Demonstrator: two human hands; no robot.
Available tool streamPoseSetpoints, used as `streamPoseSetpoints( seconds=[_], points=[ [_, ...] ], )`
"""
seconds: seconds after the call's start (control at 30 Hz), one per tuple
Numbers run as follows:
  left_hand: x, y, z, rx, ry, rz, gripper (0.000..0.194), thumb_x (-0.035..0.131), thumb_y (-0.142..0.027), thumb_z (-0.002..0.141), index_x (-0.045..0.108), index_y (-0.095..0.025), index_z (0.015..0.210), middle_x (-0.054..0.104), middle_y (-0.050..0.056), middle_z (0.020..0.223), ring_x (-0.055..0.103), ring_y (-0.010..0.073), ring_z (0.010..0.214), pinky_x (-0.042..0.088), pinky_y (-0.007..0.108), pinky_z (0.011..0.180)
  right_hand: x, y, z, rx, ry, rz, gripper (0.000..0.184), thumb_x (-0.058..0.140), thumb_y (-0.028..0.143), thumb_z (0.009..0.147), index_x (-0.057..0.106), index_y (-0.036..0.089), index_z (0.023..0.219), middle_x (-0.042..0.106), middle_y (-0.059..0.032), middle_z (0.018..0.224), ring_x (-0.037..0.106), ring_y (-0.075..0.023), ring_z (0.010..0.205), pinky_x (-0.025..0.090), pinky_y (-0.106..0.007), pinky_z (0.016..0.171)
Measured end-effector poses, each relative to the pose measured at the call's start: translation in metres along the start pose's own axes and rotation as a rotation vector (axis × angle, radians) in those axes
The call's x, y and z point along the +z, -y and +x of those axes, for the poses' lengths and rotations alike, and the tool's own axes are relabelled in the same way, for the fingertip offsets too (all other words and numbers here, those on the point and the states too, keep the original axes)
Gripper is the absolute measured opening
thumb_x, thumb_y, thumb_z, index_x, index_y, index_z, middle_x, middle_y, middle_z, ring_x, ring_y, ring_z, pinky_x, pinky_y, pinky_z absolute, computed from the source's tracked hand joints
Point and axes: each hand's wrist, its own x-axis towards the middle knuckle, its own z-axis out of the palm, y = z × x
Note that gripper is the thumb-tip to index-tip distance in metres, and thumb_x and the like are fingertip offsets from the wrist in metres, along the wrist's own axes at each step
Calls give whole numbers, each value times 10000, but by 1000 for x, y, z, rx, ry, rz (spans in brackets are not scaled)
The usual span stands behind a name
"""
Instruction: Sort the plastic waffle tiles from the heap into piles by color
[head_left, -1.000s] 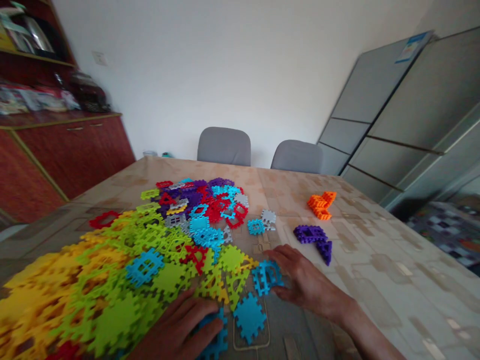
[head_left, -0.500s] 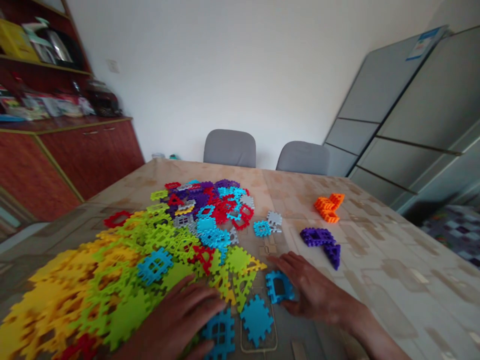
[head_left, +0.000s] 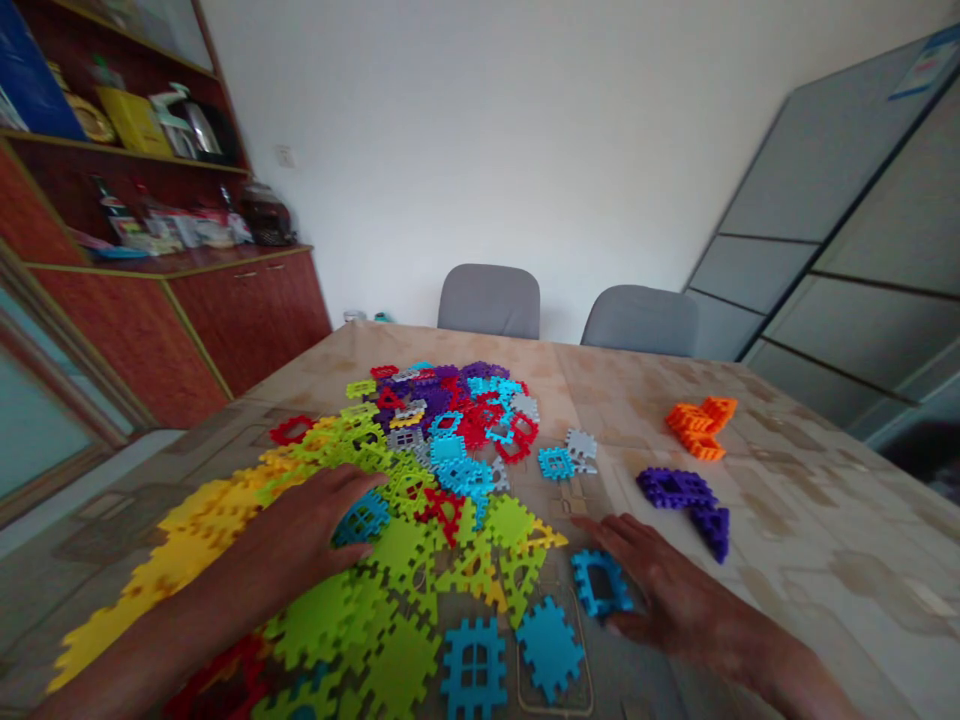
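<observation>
My left hand (head_left: 319,515) reaches over the pile, thumb and fingers apart on either side of a blue window-shaped building piece (head_left: 365,517). That piece lies on green toothed pieces (head_left: 401,550). My right hand (head_left: 656,575) rests on the table with thumb and fingers around a blue square frame piece (head_left: 600,583), whose right edge is partly hidden by the hand. Between my hands, near the front, lie another blue window piece (head_left: 475,665) and a solid blue toothed piece (head_left: 550,648), both flat on the tablecloth.
Yellow pieces (head_left: 187,535) spread along the left; red, purple and grey ones heap at the back. A purple assembly (head_left: 679,490) and an orange assembly (head_left: 701,425) sit on the right. Two grey chairs (head_left: 489,297) stand behind the table (head_left: 810,520).
My left hand has moved up and away from the front blue window piece to the one on the pile. My right hand stays at the blue frame piece. The view has turned left.
</observation>
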Motion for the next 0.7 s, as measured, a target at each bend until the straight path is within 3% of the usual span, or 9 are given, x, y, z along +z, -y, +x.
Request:
streamPoseSetpoints(
  seconds=[0.23,0.33,0.4,0.57,0.7],
  points=[
    [3,-2,0,19,-89,-89,635,618,-285,800,517,-262,1427,631,106,1326,625,341,1184,511,452,997,1,-4,2,19,47,16,817,698,290,804,386,183,1551,448,-188,1548,372,-393,1437,291,-607,1175],
    [-4,-22,-4,50,-201,-264,642,586,-253,795,480,-298,1427,590,63,1372,590,296,1234,471,410,1051,1,-5,2,-27,22,35,775,700,301,813,424,202,1529,485,-173,1520,409,-383,1410,304,-590,1170],
    [-9,-43,-9,87,-217,-405,566,572,-210,787,544,-320,1341,587,29,1373,563,261,1266,428,382,1097,1,-5,2,-51,2,39,769,716,300,802,442,208,1515,517,-169,1486,440,-376,1381,319,-572,1163],
    [-6,-104,-22,127,71,-788,488,637,-145,698,642,-332,1149,660,-28,1266,606,214,1207,472,315,1053,2,-5,3,-89,-31,43,745,724,246,781,469,215,1480,571,-152,1406,497,-342,1305,372,-521,1124],
    [14,-125,-31,163,233,-766,678,691,-64,641,612,-371,1240,647,-39,1340,601,235,1245,482,354,1071,1,-5,4,-108,-28,42,732,732,252,780,479,192,1464,582,-151,1369,519,-320,1263,387,-491,1107]
  ],
)
